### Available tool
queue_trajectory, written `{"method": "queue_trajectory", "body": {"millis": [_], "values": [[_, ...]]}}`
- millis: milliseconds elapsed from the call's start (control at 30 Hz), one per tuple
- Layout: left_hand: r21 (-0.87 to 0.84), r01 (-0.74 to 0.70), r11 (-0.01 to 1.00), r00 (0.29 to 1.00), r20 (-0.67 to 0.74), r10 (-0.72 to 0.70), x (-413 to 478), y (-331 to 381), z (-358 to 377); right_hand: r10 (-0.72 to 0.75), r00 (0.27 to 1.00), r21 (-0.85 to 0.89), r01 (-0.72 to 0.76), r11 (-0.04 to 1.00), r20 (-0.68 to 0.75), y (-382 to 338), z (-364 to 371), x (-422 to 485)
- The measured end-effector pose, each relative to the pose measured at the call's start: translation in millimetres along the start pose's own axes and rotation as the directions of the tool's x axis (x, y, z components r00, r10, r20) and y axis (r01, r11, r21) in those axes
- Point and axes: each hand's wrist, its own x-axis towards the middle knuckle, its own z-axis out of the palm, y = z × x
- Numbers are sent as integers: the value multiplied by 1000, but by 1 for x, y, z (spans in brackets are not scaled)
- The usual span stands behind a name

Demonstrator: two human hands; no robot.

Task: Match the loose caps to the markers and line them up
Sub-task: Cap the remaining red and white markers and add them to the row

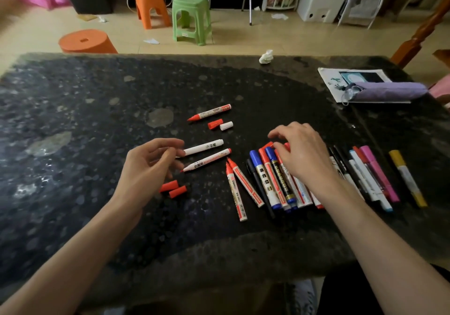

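Head view: left hand (151,166) loosely curled, empty; right hand (302,154) flat-fingered on capped row (265,180). Pinch red cap (169,185) nearer table's (73,120) front edge, push squarely onto uncapped red marker (235,193).

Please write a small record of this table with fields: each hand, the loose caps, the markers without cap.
left hand: at the white marker end, grip unclear
right hand: resting on the marker row
loose caps: red cap beside white cap; two red caps near the left hand
uncapped: far marker with red tip; two red markers left of the row
table: dark stone
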Motion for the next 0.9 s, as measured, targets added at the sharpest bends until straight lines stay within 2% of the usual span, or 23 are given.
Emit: {"method": "queue_trajectory", "body": {"millis": [233, 500, 567, 633, 700, 767, 900], "values": [[-19, 5, 1000, 1000, -28, -6, 5, 1, -8, 134, 979, -147, -111, 983, 155, -5, 26, 39], [12, -37, 999, 996, -84, 38, 14, 1, -24, 158, 977, -72, -149, 986, 143, -3, 35, 52], [80, -44, 996, 996, -75, 50, 17, -2, -26, 145, 981, -69, -137, 988, 128, -4, 37, 53], [225, -72, 972, 997, -11, 76, 16, -5, -24, 137, 977, -48, -131, 990, 164, -7, 33, 53], [446, -128, 886, 991, 87, 99, 12, -11, -18, 117, 960, -58, -106, 993, 252, -12, 26, 53], [598, -147, 788, 989, 111, 101, 6, -13, -15, 95, 945, -75, -76, 994, 312, -18, 23, 52], [661, -115, 741, 992, 38, 119, 8, -10, -24, 92, 949, 9, -99, 995, 303, -27, 26, 51]]}}
